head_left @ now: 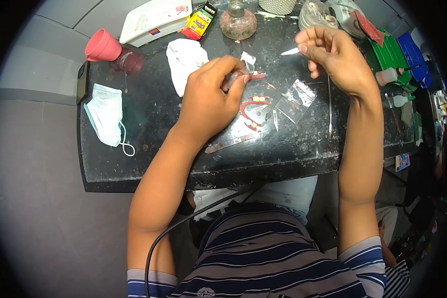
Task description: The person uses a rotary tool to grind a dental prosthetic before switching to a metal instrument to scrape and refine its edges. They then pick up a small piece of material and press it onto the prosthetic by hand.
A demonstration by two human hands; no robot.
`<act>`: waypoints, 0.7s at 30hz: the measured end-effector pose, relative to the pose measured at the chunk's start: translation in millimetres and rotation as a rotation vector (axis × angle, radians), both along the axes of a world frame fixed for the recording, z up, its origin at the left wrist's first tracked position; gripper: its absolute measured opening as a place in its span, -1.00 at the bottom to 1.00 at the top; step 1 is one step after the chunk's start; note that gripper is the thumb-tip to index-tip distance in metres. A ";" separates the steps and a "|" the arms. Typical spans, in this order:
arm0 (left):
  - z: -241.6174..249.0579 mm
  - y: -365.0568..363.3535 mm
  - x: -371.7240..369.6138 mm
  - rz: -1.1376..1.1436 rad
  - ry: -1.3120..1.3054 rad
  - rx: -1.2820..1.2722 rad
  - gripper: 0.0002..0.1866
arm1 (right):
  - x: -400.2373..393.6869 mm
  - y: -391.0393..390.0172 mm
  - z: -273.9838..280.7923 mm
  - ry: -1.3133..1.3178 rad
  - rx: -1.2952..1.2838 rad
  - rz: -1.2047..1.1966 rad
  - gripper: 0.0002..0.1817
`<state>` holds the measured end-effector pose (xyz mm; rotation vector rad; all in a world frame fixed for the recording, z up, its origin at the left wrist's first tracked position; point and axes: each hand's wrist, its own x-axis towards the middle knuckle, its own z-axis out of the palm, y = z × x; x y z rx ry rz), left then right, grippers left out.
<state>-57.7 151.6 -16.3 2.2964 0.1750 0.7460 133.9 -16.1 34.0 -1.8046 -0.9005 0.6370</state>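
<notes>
My left hand point(212, 94) is closed around a pink denture point(257, 76) with pale teeth along its edge; the fingers cover most of it. Raised over the right part of the table, my right hand point(338, 58) pinches a small pointed blade point(290, 51), its tip facing left towards the denture. Below my left fingertips lies a second pink horseshoe-shaped denture point(247, 115) with several teeth. Close by are a small pointed metal piece point(275, 120), a clear plastic bag point(292, 108) and a flat tool with comb-like notches point(236, 142).
A white cloth point(184, 59) lies left of my hand, a face mask point(107, 116) farther left. Along the back stand a red cup point(103, 45), white tray point(144, 25), yellow-red box point(199, 22) and glass burner point(238, 25). Green point(390, 54) and blue trays point(414, 59) stand right.
</notes>
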 end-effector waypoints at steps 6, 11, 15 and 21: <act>-0.7 -0.7 -0.3 0.074 -0.035 0.091 -0.59 | 8.8 -1.9 -1.8 0.007 0.051 0.047 -0.78; 0.0 -0.9 -1.2 0.159 -0.048 0.134 -0.46 | 9.6 -2.7 -2.2 0.010 -0.002 0.054 -0.77; -5.2 7.7 -4.6 0.161 0.026 0.279 -0.43 | 15.3 -4.0 -1.8 0.143 0.017 -0.037 -0.75; 4.5 -2.0 -5.0 0.181 0.023 0.051 -0.55 | 36.8 -15.1 1.0 0.275 0.148 -0.121 -0.63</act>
